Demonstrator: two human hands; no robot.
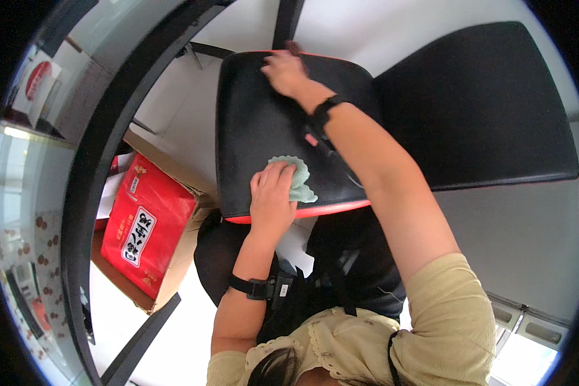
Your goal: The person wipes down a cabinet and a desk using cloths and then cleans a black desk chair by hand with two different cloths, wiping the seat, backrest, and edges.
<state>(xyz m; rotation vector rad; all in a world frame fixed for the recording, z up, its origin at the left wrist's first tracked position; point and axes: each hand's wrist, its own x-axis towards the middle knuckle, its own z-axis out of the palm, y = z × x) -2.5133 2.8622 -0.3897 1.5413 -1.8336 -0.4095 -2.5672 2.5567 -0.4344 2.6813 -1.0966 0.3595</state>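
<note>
Before me is a chair with a black padded seat edged in red. My left hand rests on the near part of the seat, its fingers over a pale green cloth with a scalloped edge. My right hand reaches to the far edge of the seat and is blurred. A small dark reddish shape beside its fingers is too unclear to name, so whether it holds anything cannot be told. Each wrist wears a black strap; a small black box sits on the left one.
The chair's black backrest stands at the right, before a pale wall. On the left, a black-framed glass table curves past an open cardboard box holding a red package with writing. Black table legs cross the floor.
</note>
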